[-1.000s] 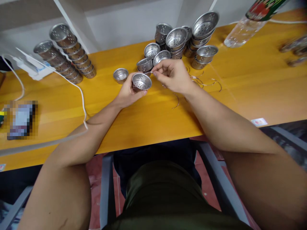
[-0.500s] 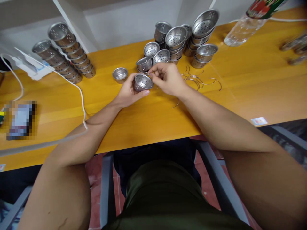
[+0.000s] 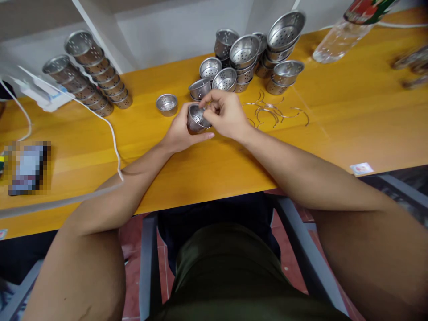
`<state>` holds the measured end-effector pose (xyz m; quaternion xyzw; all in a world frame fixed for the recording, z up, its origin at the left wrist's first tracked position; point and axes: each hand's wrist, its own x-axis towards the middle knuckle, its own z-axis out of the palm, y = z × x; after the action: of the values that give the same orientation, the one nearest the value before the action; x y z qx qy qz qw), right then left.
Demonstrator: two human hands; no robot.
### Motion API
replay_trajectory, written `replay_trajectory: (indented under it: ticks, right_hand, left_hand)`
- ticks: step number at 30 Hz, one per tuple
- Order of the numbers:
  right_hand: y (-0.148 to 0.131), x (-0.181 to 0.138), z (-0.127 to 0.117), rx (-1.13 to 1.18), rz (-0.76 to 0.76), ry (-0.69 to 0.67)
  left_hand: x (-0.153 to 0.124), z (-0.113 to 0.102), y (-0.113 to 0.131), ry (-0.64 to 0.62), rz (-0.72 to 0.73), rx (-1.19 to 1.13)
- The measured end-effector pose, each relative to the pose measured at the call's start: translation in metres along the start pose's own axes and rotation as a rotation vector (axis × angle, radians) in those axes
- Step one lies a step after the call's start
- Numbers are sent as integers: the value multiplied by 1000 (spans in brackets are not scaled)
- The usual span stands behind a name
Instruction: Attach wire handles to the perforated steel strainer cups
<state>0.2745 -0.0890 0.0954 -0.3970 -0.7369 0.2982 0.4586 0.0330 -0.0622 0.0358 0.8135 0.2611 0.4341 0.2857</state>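
Note:
My left hand (image 3: 182, 129) is wrapped around a small perforated metal cup (image 3: 195, 117), its thumb stretched along the near side. The cup is tilted with its mouth up and toward the right. Thumb and fingers of my right hand (image 3: 223, 111) are pinched together at the cup's right rim, partly over its opening; what lies between them is hidden. To the right of that hand, several thin curved wire pieces (image 3: 274, 115) lie loose on the table. A single perforated cup (image 3: 166, 104) stands just left of the held one.
Several stacked and loose perforated cups (image 3: 245, 52) stand behind my hands. Two leaning stacks of cups (image 3: 104, 73) are at the left. A water bottle (image 3: 339, 41) stands at the back right. A white cable (image 3: 113, 133) crosses the yellow table (image 3: 200, 178); a phone (image 3: 28, 167) lies far left.
My right hand has moved slightly left and down, its fingertips now over the cup's opening. The held cup has tilted more, and my left thumb has come away from its rim.

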Motion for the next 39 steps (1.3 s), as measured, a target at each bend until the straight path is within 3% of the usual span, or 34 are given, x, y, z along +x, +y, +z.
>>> replay_trajectory:
  ticks: [9, 15, 19, 26, 39]
  right_hand:
    - [-4, 2, -1, 85, 35, -15]
    - [-9, 2, -25, 355, 34, -310]
    - [-4, 3, -30, 416, 25, -396]
    - [-6, 3, -28, 466, 28, -375]
    - [-4, 0, -21, 569, 16, -308]
  left_hand:
    - [2, 0, 16, 38, -119, -57]
    - [1, 0, 0, 94, -173, -131]
    - [1, 0, 0, 47, -192, -201]
    - [0, -1, 1, 62, -81, -143]
    - [2, -2, -2, 97, -93, -195]
